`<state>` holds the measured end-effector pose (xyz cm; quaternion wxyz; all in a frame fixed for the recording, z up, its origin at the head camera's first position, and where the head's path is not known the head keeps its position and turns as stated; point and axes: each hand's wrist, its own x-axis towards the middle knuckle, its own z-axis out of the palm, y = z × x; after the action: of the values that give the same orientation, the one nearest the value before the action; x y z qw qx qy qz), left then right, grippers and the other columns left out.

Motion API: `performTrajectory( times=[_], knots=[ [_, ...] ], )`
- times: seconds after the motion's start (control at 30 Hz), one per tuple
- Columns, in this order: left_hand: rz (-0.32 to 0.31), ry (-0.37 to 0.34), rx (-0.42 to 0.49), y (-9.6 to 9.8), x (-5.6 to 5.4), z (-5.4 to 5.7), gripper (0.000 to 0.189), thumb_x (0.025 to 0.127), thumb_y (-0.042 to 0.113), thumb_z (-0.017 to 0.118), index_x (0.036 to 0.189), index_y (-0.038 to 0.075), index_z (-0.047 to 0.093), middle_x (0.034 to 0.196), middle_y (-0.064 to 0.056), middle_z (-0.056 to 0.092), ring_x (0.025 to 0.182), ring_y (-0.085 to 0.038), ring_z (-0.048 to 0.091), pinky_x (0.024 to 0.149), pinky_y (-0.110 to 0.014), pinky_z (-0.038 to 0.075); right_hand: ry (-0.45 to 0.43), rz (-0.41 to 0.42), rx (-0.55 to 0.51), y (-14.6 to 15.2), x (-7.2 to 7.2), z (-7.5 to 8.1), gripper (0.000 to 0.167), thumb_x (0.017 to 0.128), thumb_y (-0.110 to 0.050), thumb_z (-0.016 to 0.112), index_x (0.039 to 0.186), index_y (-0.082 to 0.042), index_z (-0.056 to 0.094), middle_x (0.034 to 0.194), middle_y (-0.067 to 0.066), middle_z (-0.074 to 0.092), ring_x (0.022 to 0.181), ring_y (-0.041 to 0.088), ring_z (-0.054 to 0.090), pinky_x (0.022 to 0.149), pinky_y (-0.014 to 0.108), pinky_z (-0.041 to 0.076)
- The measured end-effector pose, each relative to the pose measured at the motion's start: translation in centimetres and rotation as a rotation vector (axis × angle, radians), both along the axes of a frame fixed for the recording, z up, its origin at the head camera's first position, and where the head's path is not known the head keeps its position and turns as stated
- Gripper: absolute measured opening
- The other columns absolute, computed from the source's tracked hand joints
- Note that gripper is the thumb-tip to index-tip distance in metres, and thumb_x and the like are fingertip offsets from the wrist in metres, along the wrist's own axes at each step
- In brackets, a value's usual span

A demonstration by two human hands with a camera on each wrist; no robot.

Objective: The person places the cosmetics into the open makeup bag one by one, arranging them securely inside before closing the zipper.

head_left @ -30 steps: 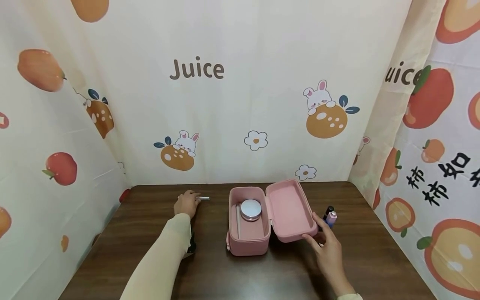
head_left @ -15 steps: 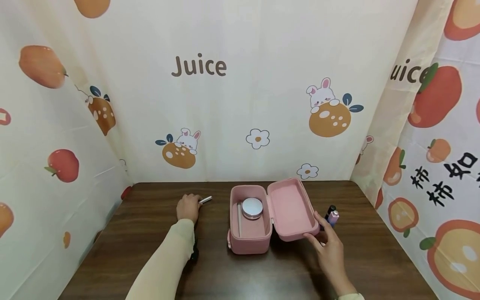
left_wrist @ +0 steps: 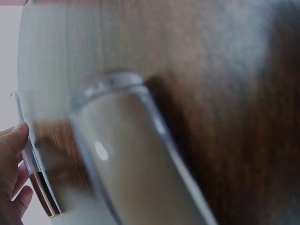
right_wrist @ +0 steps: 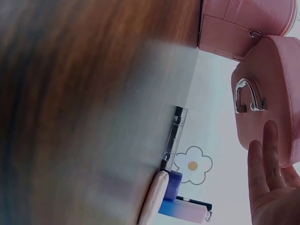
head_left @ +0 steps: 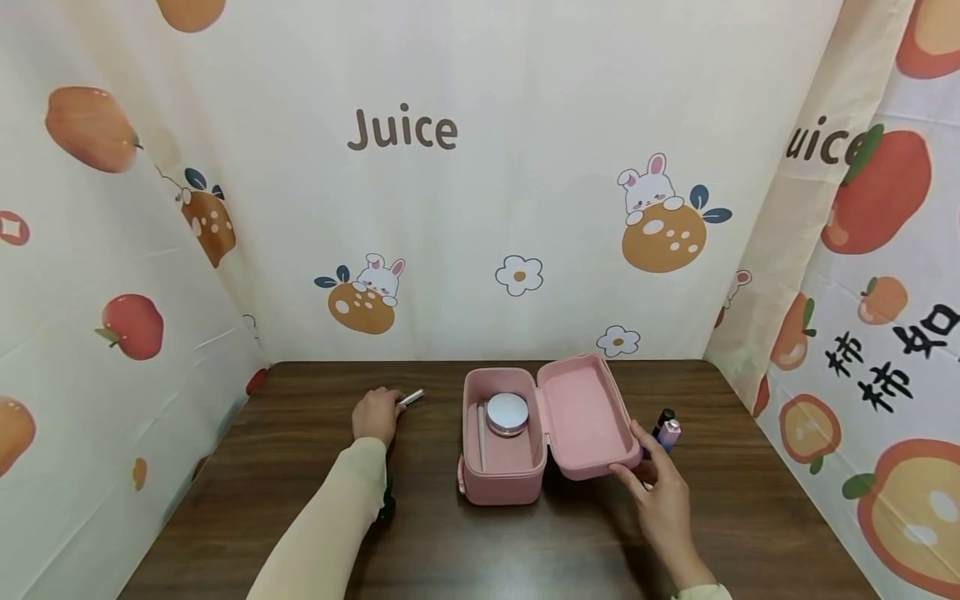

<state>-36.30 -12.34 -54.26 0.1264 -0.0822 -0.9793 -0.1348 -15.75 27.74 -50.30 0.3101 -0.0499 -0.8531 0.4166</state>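
My left hand is at the back left of the table, pinching a slim cosmetic tube. In the left wrist view the tube has a pale silvery half and a copper-coloured half, with the thumb across it. At the middle stands a pink makeup case, its lid swung out to the right. Inside lie a round silver-topped jar and a slim pale stick. My right hand grips the lid's near right corner; in the right wrist view a metal handle shows on its outside.
Behind the right hand stand a black-capped item and a blue-to-pink bottle. A clear bottle with beige contents is close to the left wrist camera. A fruit-print curtain borders the table's back.
The tube in my left hand has turned so its free end points up and to the right. My right hand keeps hold of the lid. The head view has shifted slightly.
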Motion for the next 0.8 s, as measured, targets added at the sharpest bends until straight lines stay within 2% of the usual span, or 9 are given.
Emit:
performTrajectory(
  times=[0.27, 0.53, 0.8],
  knots=[
    [-0.001, 0.003, 0.063, 0.0, 0.2, 0.5, 0.018, 0.089, 0.026, 0.073, 0.105, 0.018, 0.075, 0.081, -0.002, 0.064, 0.075, -0.025, 0.061, 0.062, -0.045, 0.053, 0.011, -0.005, 0.000, 0.0, -0.1, 0.0, 0.074, 0.072, 0.004, 0.082, 0.139, -0.015, 0.057, 0.105, 0.010, 0.070, 0.071, -0.006, 0.059, 0.067, 0.012, 0.047],
    [-0.010, -0.001, 0.140, 0.2, 0.4, 0.9, 0.021, 0.089, 0.024, 0.074, 0.108, 0.016, 0.075, 0.085, -0.004, 0.066, 0.079, -0.026, 0.062, 0.066, -0.046, 0.053, 0.000, -0.003, -0.003, 0.0, 0.0, 0.0, 0.075, 0.072, 0.003, 0.083, 0.140, -0.016, 0.057, 0.106, 0.009, 0.069, 0.071, -0.006, 0.059, 0.067, 0.012, 0.047],
    [-0.038, -0.005, 0.223, 1.0, 1.3, 1.9, 0.022, 0.090, 0.022, 0.073, 0.109, 0.011, 0.075, 0.084, -0.004, 0.064, 0.075, -0.022, 0.061, 0.067, -0.043, 0.052, -0.015, -0.007, -0.006, 0.1, 0.0, 0.1, 0.074, 0.073, 0.002, 0.082, 0.140, -0.017, 0.056, 0.104, 0.010, 0.069, 0.070, -0.006, 0.059, 0.066, 0.010, 0.045]
  ],
)
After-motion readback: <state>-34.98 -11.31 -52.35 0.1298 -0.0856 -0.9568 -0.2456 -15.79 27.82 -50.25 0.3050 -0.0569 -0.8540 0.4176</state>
